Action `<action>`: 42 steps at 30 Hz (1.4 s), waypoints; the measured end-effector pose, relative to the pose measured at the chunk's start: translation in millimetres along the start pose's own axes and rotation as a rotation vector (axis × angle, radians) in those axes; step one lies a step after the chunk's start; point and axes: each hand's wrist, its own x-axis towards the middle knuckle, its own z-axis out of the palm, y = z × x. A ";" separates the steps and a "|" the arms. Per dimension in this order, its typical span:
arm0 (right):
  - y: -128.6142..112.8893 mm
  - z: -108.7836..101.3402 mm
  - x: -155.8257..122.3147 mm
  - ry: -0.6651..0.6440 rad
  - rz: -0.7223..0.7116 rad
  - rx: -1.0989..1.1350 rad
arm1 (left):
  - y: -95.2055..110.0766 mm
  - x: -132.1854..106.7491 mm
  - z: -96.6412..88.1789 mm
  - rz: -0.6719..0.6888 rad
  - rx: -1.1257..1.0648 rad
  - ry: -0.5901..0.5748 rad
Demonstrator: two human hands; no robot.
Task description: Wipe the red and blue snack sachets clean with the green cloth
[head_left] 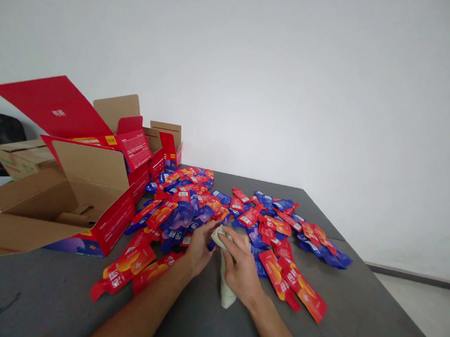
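Both my hands meet at the middle of a dark grey table (354, 313) over a pale, whitish-green cloth-like piece (225, 288). My left hand (200, 248) pinches its upper end with curled fingers. My right hand (240, 266) lies over it, fingers bent and gripping the same top part; the lower end hangs out below my right palm. Around and behind my hands lie several red-and-orange sachets (297, 286) and blue sachets (177, 222), spread loosely across the table.
An open red cardboard box (108, 216) with brown inner flaps stands at the left, smaller red boxes (170, 146) behind it. A plain brown carton (19, 155) sits further left. A white wall is behind; the table's right edge drops to a pale floor.
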 end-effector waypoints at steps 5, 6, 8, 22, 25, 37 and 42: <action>-2.3 0.3 -0.5 -0.110 -0.046 -0.075 | -6.5 1.5 -1.8 -0.063 -0.061 -0.153; -0.2 -0.2 -0.8 -0.094 -0.037 -0.095 | -7.5 3.1 -2.8 -0.053 -0.065 -0.164; 6.1 -2.1 -1.4 -0.044 -0.014 -0.139 | -9.1 5.3 -3.5 -0.035 -0.064 -0.172; 24.3 -20.5 2.1 0.094 0.048 -0.354 | -14.3 -5.1 -0.5 -0.059 0.079 -0.280; 10.3 -12.9 2.4 -0.030 -0.010 -0.296 | -6.6 -2.1 3.8 0.009 0.027 -0.252; 1.5 -10.9 2.2 -0.164 0.029 -0.176 | 23.9 3.6 -5.6 0.501 0.710 0.119; 23.8 -14.0 0.1 -0.075 0.093 -0.295 | 42.4 5.0 -17.3 0.885 1.342 0.301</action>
